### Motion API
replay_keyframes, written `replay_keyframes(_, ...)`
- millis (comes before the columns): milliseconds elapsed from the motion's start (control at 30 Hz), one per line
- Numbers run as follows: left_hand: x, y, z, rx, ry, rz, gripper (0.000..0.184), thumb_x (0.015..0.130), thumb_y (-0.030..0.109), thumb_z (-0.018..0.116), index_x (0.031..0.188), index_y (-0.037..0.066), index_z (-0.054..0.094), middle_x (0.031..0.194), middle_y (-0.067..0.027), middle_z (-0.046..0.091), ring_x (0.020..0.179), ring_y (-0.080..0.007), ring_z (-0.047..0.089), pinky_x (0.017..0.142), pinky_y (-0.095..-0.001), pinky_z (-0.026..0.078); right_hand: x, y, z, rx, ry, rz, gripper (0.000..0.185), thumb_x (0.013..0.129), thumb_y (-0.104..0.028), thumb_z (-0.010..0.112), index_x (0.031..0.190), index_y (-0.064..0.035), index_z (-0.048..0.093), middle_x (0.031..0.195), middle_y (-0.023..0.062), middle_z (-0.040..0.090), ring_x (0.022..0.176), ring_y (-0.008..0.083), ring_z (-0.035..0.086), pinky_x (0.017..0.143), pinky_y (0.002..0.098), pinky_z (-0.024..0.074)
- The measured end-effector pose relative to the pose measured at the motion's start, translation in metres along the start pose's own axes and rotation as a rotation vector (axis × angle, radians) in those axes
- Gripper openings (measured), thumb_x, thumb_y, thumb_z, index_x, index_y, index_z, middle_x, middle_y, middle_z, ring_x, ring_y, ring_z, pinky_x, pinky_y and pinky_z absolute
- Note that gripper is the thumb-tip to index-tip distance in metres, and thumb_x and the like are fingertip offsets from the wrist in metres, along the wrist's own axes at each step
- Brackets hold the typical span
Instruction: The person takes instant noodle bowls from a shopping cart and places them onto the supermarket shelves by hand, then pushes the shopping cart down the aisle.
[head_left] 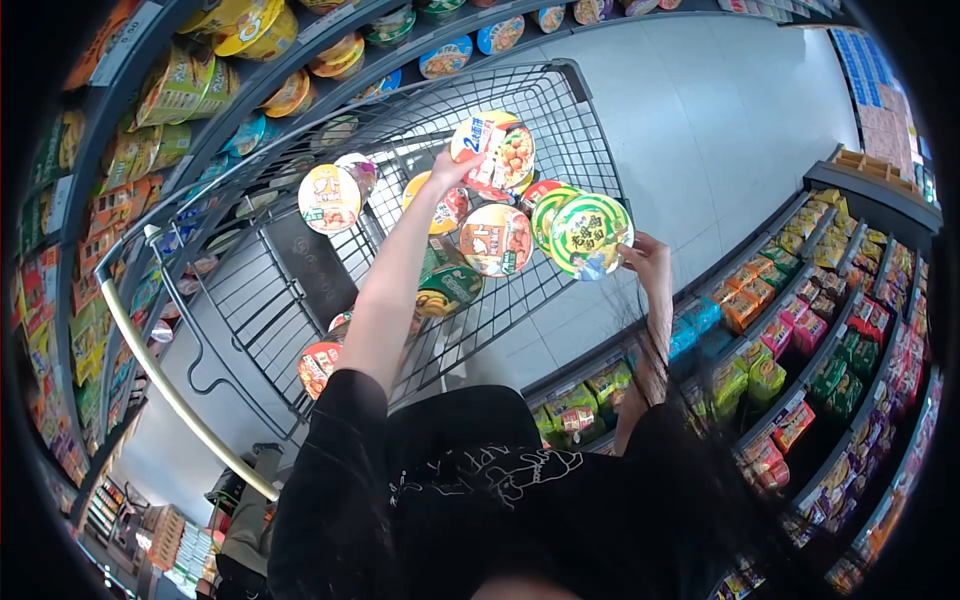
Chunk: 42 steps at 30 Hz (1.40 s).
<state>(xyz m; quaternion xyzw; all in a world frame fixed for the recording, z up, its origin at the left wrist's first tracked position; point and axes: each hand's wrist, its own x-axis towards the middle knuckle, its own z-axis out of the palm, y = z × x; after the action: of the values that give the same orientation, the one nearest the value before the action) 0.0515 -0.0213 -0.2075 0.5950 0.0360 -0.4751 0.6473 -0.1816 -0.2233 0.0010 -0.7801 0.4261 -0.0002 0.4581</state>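
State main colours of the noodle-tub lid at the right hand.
Green and white lid; shows best in the head view.

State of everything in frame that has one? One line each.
Left hand: closed on the cup marked 2
Cup marked 2: lid on, held
Right hand: fingers at the rim of the front green-lidded cup
Front green-lidded cup: lid on
Shopping cart: partly filled

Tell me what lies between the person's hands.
In the head view: the cup at the left hand, part of a red lid, then overlapping green lids reaching the right hand.
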Motion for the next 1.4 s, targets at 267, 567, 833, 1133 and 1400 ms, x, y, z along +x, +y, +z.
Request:
replay_keyframes(267, -0.036, 0.004, -0.049, 0.530, 0.047, 0.099, 0.073, 0.065, 0.045, 0.062, 0.116, -0.002, 0.042, 0.113, -0.0239, 0.045, 0.109, -0.0282, 0.043, 0.090, -0.0325, 0.035, -0.019, -0.015, 0.012, -0.201, 0.194, -0.244, 0.049, 0.072, -0.012, 0.061, 0.114, 0.0046, 0.041, 0.110, 0.0161, 0.049, 0.094, 0.0222, 0.050, 0.080, 0.0301, 0.0412)
replay_keyframes(567, -0.404, 0.063, -0.122, 0.685, 1.269, 0.671, 0.035, 0.077, -0.002, 0.046, 0.111, 0.000, 0.045, 0.109, -0.0151, 0.049, 0.102, -0.0236, 0.047, 0.088, -0.0311, 0.035, -0.180, -0.036, 0.203, -0.464, -0.485, -0.904, 0.037, 0.069, -0.023, 0.061, 0.100, -0.0057, 0.052, 0.098, 0.0100, 0.054, 0.102, 0.0272, 0.045, 0.094, 0.0479, 0.0229)
replay_keyframes(833, -0.433, -0.099, -0.181, -0.144, 0.906, 0.214, 0.045, 0.089, 0.034, 0.031, 0.118, 0.000, 0.035, 0.081, -0.0134, 0.058, 0.066, -0.0202, 0.059, 0.057, -0.0262, 0.047, -0.186, 0.012, 0.259, -1.046, -0.895, -1.183, 0.025, 0.063, -0.020, 0.059, 0.087, -0.0170, 0.062, 0.072, 0.0007, 0.060, 0.069, 0.0173, 0.058, 0.069, 0.0324, 0.0426)
replay_keyframes(1133, -0.430, -0.146, -0.202, -0.198, 0.948, 0.449, 0.023, 0.087, 0.023, 0.043, 0.080, 0.005, 0.054, 0.050, 0.0044, 0.038, 0.039, -0.0035, 0.030, 0.034, -0.0196, 0.021, -0.199, 0.045, 0.282, -0.978, -0.799, -1.326, 0.024, 0.065, -0.017, 0.055, 0.087, -0.0219, 0.062, 0.068, 0.0029, 0.061, 0.058, 0.0195, 0.058, 0.052, 0.0336, 0.0450)
replay_keyframes(1400, -0.474, -0.164, -0.188, -0.285, 1.012, 0.452, 0.024, 0.085, 0.024, 0.046, 0.082, 0.004, 0.059, 0.051, 0.0030, 0.043, 0.040, -0.0034, 0.031, 0.036, -0.0196, 0.023, -0.255, 0.045, 0.278, -1.148, -0.656, -1.310, 0.014, 0.071, -0.021, 0.053, 0.080, -0.0177, 0.063, 0.062, 0.0046, 0.059, 0.056, 0.0205, 0.057, 0.051, 0.0327, 0.0446)
